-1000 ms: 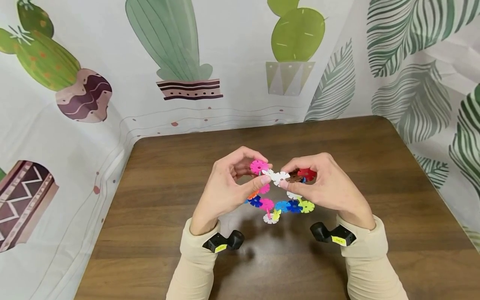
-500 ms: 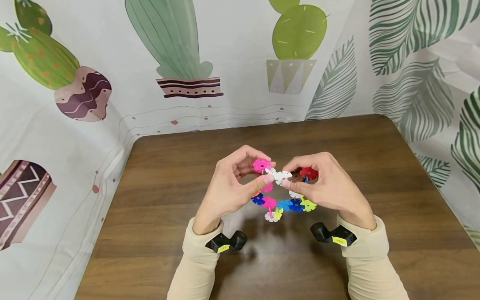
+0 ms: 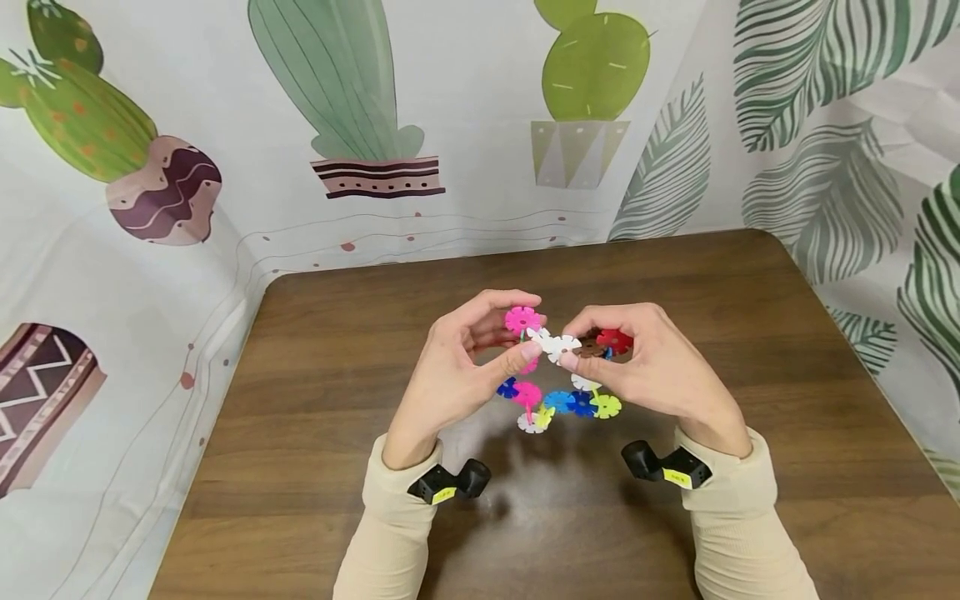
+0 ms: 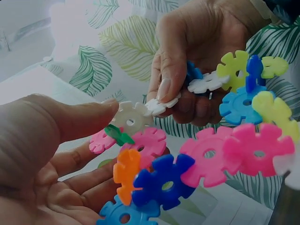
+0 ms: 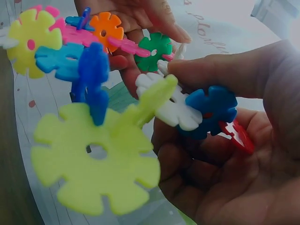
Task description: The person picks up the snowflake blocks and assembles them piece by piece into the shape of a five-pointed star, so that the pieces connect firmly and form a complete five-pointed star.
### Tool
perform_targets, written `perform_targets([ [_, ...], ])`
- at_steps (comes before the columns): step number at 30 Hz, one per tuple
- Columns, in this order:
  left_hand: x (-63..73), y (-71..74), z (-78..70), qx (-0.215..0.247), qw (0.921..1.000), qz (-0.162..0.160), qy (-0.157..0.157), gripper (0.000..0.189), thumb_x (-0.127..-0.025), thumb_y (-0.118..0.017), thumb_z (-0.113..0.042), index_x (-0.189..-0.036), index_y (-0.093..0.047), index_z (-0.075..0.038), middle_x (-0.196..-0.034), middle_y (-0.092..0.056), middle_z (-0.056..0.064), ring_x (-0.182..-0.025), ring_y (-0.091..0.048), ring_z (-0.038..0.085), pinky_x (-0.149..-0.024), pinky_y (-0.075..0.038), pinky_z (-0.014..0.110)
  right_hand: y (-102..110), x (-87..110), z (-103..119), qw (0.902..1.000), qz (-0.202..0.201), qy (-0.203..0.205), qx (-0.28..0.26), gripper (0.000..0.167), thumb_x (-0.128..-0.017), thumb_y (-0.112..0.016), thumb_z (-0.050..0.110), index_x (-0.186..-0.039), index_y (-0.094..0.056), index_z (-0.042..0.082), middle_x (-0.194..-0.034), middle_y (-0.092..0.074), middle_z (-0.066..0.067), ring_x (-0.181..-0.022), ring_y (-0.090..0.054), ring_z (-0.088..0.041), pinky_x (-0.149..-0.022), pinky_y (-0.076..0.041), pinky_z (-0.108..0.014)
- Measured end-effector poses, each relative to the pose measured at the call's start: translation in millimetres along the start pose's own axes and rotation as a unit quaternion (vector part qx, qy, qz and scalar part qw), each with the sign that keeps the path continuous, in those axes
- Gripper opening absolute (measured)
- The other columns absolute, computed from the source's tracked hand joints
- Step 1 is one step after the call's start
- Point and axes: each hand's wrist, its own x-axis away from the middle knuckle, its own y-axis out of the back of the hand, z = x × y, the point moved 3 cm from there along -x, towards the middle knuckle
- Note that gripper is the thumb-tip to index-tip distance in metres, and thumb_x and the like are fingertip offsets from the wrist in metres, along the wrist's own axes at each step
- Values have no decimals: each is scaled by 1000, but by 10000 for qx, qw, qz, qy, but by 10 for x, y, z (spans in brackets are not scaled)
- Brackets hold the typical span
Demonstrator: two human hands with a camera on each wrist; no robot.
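Observation:
Several flower-shaped, notched plastic interlocking discs are joined into a chain that hangs as a loop between both hands. My left hand (image 3: 453, 358) pinches the chain at a white disc (image 4: 133, 116), thumb in front and fingers behind. Beside that disc are a pink disc (image 3: 522, 321) and a green disc (image 5: 153, 50). My right hand (image 3: 663, 358) pinches the adjoining white disc (image 3: 561, 347) between thumb and forefinger; the two white discs meet edge to edge. A brown disc (image 3: 590, 347) and a red disc (image 3: 615, 340) lie within the right hand's curl, partly hidden.
Lower in the loop hang a dark blue disc (image 3: 582, 404), a yellow-green disc (image 3: 607, 406) and a pink disc (image 3: 527, 394), above the brown wooden table (image 3: 330, 400). A cloth printed with cacti and leaves (image 3: 480, 100) hangs behind the table.
The left forefinger has lifted off the pink disc and straightened. The hanging part of the loop has shifted slightly left and up; the right hand stays nearly in place.

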Motion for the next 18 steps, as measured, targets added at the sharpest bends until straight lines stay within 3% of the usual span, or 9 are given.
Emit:
perform_targets([
  [8,-7,117,6,-380,9991,201,36,52,-98,-80,-13,-146,-64,-25,-131,-77,2,-116,-76,14,-104,-62,34,38,-2,-6,9998,-161,-75,-62,11,-94,-84,17,-98,-79,26,-83,-73,4,-72,-65,-19,-63,-56,-31],
  [11,22,250,37,-766,9962,243,335,47,-102,-75,-18,-146,-64,-27,-130,-78,1,-117,-76,14,-103,-61,30,82,8,-26,9983,-423,-279,-274,12,-93,-84,16,-100,-80,24,-87,-73,1,-74,-66,-22,-63,-57,-32],
  [14,63,380,68,-997,9920,217,740,38,-104,-72,-21,-141,-67,-26,-123,-79,1,-109,-78,15,-93,-62,27,129,21,-67,9944,-732,-530,-544,13,-92,-85,15,-103,-80,19,-86,-73,0,-74,-65,-23,-62,-57,-33],
  [18,86,444,88,-840,9909,201,1036,28,-103,-74,-20,-131,-73,-19,-109,-80,5,-93,-79,19,-78,-61,28,153,28,-116,9896,-980,-661,-814,14,-93,-85,16,-105,-79,16,-79,-68,0,-70,-59,-23,-61,-52,-34],
])
